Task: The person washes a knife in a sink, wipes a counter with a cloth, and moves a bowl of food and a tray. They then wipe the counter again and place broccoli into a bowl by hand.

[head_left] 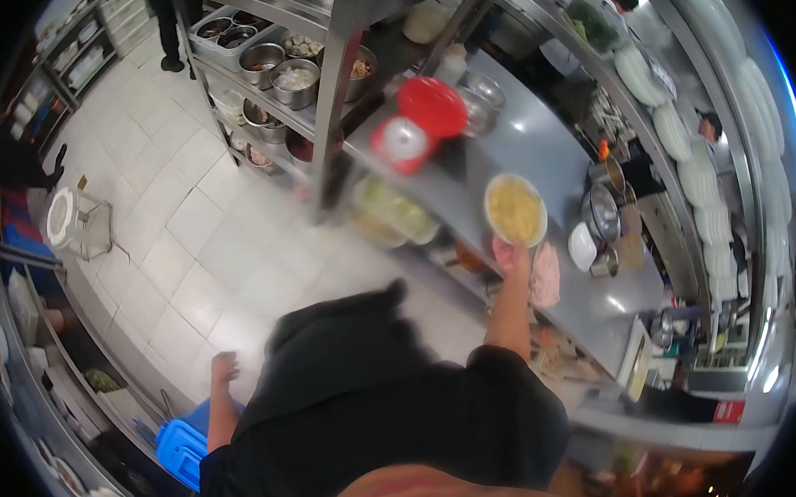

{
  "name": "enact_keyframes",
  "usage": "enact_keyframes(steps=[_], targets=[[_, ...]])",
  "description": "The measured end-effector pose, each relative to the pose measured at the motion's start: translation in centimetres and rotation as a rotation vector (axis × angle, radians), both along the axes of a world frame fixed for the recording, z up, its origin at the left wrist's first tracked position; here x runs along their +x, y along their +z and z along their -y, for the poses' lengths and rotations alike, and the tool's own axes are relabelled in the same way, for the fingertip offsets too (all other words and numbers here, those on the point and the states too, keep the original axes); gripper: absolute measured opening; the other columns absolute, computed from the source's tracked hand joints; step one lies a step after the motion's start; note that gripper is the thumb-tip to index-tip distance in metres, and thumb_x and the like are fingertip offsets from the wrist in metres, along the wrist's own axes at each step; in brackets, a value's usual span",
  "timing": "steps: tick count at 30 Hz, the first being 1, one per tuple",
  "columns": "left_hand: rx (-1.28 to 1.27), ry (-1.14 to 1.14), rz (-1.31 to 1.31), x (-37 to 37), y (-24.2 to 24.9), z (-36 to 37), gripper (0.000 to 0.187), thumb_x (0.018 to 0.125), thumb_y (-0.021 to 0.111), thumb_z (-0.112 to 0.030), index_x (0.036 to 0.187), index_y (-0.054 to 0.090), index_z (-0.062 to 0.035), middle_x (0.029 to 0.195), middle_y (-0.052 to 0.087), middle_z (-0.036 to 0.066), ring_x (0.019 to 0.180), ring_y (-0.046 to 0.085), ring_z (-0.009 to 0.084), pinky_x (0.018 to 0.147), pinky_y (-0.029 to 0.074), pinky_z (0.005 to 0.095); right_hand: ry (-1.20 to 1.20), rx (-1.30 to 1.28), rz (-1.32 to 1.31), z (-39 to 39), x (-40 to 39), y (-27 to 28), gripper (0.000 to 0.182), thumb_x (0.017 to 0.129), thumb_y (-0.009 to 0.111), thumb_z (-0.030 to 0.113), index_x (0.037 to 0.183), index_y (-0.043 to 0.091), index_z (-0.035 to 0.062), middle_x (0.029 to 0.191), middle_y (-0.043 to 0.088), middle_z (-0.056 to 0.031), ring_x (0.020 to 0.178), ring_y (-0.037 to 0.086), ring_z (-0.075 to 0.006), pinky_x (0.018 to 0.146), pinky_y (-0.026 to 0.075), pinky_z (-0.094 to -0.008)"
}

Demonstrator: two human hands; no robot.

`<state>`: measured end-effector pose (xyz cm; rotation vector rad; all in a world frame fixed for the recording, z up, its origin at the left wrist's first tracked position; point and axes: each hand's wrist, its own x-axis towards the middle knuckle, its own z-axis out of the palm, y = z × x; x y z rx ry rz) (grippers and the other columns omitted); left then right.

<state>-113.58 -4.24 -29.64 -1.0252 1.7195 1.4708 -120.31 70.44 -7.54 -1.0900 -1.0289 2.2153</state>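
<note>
My right hand (507, 254) grips the near rim of a white bowl (515, 210) with yellow food in it, over the steel counter. A pinkish cloth (546, 276) lies on the counter just right of my right wrist. My left hand (225, 366) hangs low at my left side, over the floor and above a blue lidded bin; its fingers look loosely curled, and nothing is seen in it. A red scale (403, 143) with a round metal top stands on the counter to the left of the bowl, with a red round tray (432, 106) behind it.
Metal pots of ingredients (294, 81) fill the shelf at upper left. Steel bowls (601, 212) and a white dish (582, 246) are at the counter's right. A stool (80, 223) stands on the tiled floor. People are behind the counter and at far left.
</note>
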Motion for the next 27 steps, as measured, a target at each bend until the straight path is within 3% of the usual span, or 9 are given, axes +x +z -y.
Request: enact_keyframes(steps=[1, 3, 4, 5, 6, 7, 14, 20, 27], targets=[[-0.059, -0.132, -0.001, -1.4, 1.4, 0.2, 0.032, 0.082, 0.051, -0.029, 0.104, 0.052, -0.0058, 0.082, 0.059, 0.011, 0.058, 0.056, 0.0199, 0.049, 0.046, 0.0319, 0.008, -0.006, 0.002, 2.2, 0.9, 1.1, 0.034, 0.075, 0.045, 0.006, 0.108, 0.045, -0.0027, 0.097, 0.057, -0.0175, 0.085, 0.06, -0.0276, 0.079, 0.051, -0.038], [0.034, -0.411, -0.241, -4.9, -0.4, 1.5, 0.033, 0.082, 0.052, -0.029, 0.105, 0.052, -0.0053, 0.082, 0.06, 0.01, 0.058, 0.056, 0.0187, 0.049, 0.046, 0.0303, 0.056, 0.002, 0.022, 5.8, 2.6, 2.2, 0.034, 0.076, 0.045, 0.005, 0.109, 0.044, -0.0027, 0.099, 0.057, -0.0176, 0.086, 0.06, -0.0279, 0.08, 0.051, -0.0383], [0.056, -0.285, -0.223, -7.3, 2.2, -0.8, 0.033, 0.081, 0.053, -0.029, 0.103, 0.054, -0.0044, 0.084, 0.06, 0.009, 0.06, 0.056, 0.0174, 0.05, 0.047, 0.0291, 0.128, 0.02, 0.033, 7.7, 3.1, 3.1, 0.035, 0.076, 0.045, 0.005, 0.11, 0.044, -0.0027, 0.101, 0.056, -0.0178, 0.087, 0.06, -0.0282, 0.08, 0.05, -0.0386], [-0.018, -0.661, -0.601, -9.6, -4.9, 0.8, 0.03, 0.081, 0.052, -0.027, 0.101, 0.055, -0.0039, 0.084, 0.06, 0.008, 0.063, 0.056, 0.0162, 0.051, 0.047, 0.0287, 0.153, 0.033, 0.007, 10.7, 3.3, 4.9, 0.036, 0.077, 0.044, 0.004, 0.111, 0.043, -0.0028, 0.103, 0.057, -0.0167, 0.088, 0.06, -0.0281, 0.078, 0.051, -0.0387], [0.007, -0.645, -0.646, -11.9, -2.5, -2.2, 0.029, 0.082, 0.052, -0.026, 0.1, 0.057, -0.0042, 0.083, 0.06, 0.007, 0.066, 0.055, 0.0149, 0.053, 0.046, 0.028, 0.152, 0.035, 0.02, 12.2, 3.7, 4.9, 0.036, 0.077, 0.044, 0.004, 0.111, 0.043, -0.0028, 0.103, 0.057, -0.0167, 0.088, 0.06, -0.0281, 0.078, 0.051, -0.0387], [0.169, -0.376, -0.388, -14.1, 8.4, -7.9, 0.029, 0.084, 0.052, -0.026, 0.103, 0.056, -0.0042, 0.083, 0.06, 0.006, 0.066, 0.055, 0.0143, 0.056, 0.046, 0.0273, 0.257, 0.029, 0.052, 13.4, 3.8, 5.1, 0.037, 0.076, 0.044, 0.004, 0.112, 0.043, -0.0029, 0.103, 0.057, -0.0165, 0.087, 0.06, -0.028, 0.077, 0.051, -0.0388], [0.878, -0.589, -0.354, -23.9, 20.8, -17.4, 0.052, 0.084, 0.058, -0.029, 0.126, 0.038, -0.0078, 0.112, 0.054, 0.009, 0.093, 0.056, 0.0163, 0.078, 0.048, 0.03, 0.745, -0.127, 0.177, 26.6, -2.3, 5.5, 0.047, 0.074, 0.048, 0.006, 0.12, 0.041, 0.0014, 0.108, 0.056, -0.0144, 0.092, 0.059, -0.0259, 0.073, 0.052, -0.0402], [1.084, -0.098, -0.401, -28.8, 23.6, -7.6, 0.05, 0.084, 0.058, -0.02, 0.126, 0.038, -0.0015, 0.116, 0.052, 0.01, 0.106, 0.052, 0.0217, 0.087, 0.045, 0.0353, 1.21, -0.072, 0.252, 41.0, -18.1, 5.4, 0.044, 0.072, 0.051, 0.005, 0.115, 0.046, -0.0007, 0.103, 0.058, -0.0152, 0.093, 0.059, -0.0255, 0.071, 0.053, -0.0394], [0.677, 0.451, -0.757, -34.4, 23.1, 11.0, 0.051, 0.086, 0.052, -0.025, 0.127, 0.035, -0.0006, 0.124, 0.047, 0.014, 0.112, 0.048, 0.026, 0.095, 0.039, 0.0403, 1.913, 0.099, 0.05, 61.1, -40.5, 5.2, 0.038, 0.073, 0.054, 0.013, 0.107, 0.051, -0.0048, 0.089, 0.061, -0.0174, 0.074, 0.064, -0.0221, 0.061, 0.055, -0.0328]])
